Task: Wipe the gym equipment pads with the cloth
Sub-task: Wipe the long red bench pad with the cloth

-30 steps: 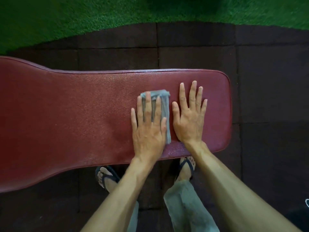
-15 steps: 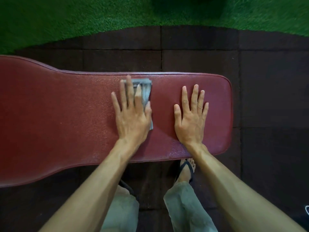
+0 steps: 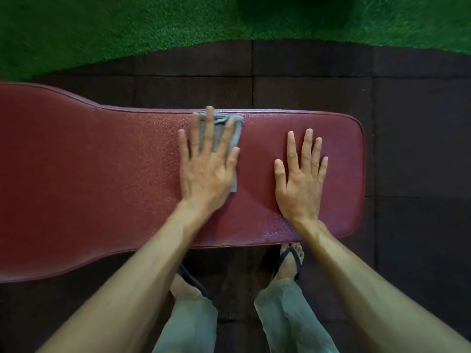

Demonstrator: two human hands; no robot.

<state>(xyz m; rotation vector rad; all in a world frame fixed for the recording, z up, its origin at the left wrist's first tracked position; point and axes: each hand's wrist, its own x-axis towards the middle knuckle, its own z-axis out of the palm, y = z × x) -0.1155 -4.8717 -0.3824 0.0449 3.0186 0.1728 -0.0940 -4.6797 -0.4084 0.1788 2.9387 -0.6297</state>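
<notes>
A long dark red padded bench point(image 3: 102, 174) runs from left to right across the view. A folded grey cloth point(image 3: 237, 133) lies on it near the far edge. My left hand point(image 3: 206, 174) presses flat on the cloth with fingers spread; most of the cloth is hidden under the palm and fingers, and the fingertips are blurred. My right hand point(image 3: 298, 182) rests flat on the bare pad to the right, fingers apart, holding nothing. A wet sheen shows on the pad near the right wrist.
Dark rubber floor tiles point(image 3: 420, 149) surround the bench, and green artificial turf point(image 3: 102, 29) lies beyond them. My feet in sandals point(image 3: 290, 261) stand under the bench's near edge. The pad's rounded right end point(image 3: 360, 174) is close to my right hand.
Over the last second my left hand slid the cloth left and away, to the pad's far edge. My right hand has stayed in place.
</notes>
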